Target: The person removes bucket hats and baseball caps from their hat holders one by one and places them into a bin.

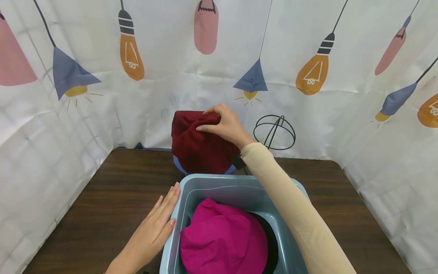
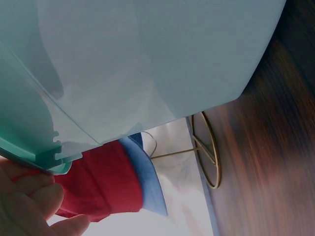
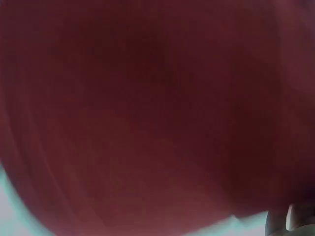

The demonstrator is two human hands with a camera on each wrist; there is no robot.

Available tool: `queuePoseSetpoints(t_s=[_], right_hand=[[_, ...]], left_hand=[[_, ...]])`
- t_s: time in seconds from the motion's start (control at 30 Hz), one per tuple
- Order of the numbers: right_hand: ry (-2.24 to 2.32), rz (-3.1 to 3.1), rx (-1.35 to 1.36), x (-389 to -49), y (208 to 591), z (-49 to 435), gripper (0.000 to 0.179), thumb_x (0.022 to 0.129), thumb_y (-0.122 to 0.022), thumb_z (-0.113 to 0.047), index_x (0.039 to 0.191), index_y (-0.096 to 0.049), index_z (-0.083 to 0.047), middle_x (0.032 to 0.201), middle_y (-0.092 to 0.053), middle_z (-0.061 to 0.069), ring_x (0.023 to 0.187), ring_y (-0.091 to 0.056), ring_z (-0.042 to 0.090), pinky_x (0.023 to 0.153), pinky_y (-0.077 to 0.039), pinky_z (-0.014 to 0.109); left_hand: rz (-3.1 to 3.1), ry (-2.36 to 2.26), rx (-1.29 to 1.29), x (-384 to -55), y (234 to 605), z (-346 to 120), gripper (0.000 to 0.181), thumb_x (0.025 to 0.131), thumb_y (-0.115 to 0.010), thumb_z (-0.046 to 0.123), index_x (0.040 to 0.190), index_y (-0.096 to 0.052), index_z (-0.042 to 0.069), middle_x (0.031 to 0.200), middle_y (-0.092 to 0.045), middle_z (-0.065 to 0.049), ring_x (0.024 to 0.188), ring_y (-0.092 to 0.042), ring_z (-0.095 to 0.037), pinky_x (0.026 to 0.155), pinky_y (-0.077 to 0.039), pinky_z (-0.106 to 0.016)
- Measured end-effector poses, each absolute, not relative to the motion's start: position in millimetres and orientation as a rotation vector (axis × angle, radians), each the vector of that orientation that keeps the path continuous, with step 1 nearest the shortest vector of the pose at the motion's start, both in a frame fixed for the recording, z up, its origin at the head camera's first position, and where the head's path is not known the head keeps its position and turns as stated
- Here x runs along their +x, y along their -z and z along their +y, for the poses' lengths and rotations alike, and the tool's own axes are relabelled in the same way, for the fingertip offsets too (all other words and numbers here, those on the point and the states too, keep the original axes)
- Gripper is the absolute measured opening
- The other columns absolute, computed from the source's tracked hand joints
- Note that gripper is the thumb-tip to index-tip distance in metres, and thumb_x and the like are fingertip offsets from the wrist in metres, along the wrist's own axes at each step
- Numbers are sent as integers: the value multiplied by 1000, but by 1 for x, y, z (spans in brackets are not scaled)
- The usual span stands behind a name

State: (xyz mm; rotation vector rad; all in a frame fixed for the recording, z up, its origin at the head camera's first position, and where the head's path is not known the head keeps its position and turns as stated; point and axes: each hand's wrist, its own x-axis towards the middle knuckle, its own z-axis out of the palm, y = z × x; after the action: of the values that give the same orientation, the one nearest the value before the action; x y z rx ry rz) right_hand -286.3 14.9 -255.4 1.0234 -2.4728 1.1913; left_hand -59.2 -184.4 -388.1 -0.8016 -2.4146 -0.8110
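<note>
My right hand pinches the crown of a dark red hat between thumb and fingers. A blue brim shows under the red cloth; I cannot tell whether it belongs to the same hat. In the left wrist view the red hat stands above a thin wire stand. Red cloth fills most of the right wrist view. With fingers straight, my left hand rests against the left rim of a light blue plastic bin. A magenta hat lies inside the bin.
Beside the magenta hat, something black lies in the bin. A second wire stand with a domed top rises behind my right forearm. The dark wooden table meets a white curtain printed with lamps at the back.
</note>
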Motion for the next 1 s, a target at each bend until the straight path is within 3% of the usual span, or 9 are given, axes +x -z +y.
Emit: queuePoseSetpoints(t_s=[0.17,0.27,0.4,0.63,0.77,0.87,1.0], right_hand=[[-1054,-2462,1078,-286,257,13,16,81,-78,-21,86,-73,-6,76,-50,5,71,-45,19,62,-37,28],[-1056,-2446,1116,-286,258,11,12,85,-73,-17,82,-69,-5,77,-51,5,73,-50,20,65,-40,26],[-1143,-2442,1122,-285,260,12,11,89,-68,-13,86,-62,-4,87,-57,6,86,-57,19,76,-45,25],[-1278,-2472,1009,-285,260,14,9,98,-53,-13,99,-51,-5,93,-57,9,82,-50,22,73,-39,30],[-1244,-2477,1023,-286,261,14,11,101,-47,-14,107,-47,-5,105,-59,11,92,-54,23,79,-41,32],[-1206,-2494,1042,-288,262,13,17,100,-48,-17,112,-49,-5,115,-59,11,103,-55,23,87,-42,32],[-1204,-2540,1046,-289,262,13,31,95,-60,-27,117,-52,-7,117,-58,5,107,-54,18,91,-42,30]], left_hand=[[-2411,810,-800,-60,389,-184,59,95,-49,10,148,-26,-3,155,-24,-15,142,-22,-27,114,-5,-24],[-2414,818,-792,-59,389,-184,60,94,-49,10,148,-26,-3,155,-24,-14,142,-22,-25,114,-6,-24],[-2424,827,-790,-58,388,-184,60,95,-49,10,149,-25,-2,156,-22,-12,143,-21,-23,114,-6,-24],[-2457,815,-783,-58,388,-184,61,94,-48,7,149,-23,-2,157,-20,-12,143,-20,-24,115,-5,-24],[-2470,817,-778,-58,389,-185,61,93,-48,6,149,-23,-2,157,-20,-12,143,-20,-25,115,-5,-24],[-2476,822,-774,-58,390,-186,61,94,-48,7,149,-24,-3,157,-20,-12,143,-19,-25,115,-5,-25],[-2494,824,-770,-59,390,-186,61,94,-48,7,149,-23,-2,157,-19,-12,143,-18,-25,115,-4,-25]])
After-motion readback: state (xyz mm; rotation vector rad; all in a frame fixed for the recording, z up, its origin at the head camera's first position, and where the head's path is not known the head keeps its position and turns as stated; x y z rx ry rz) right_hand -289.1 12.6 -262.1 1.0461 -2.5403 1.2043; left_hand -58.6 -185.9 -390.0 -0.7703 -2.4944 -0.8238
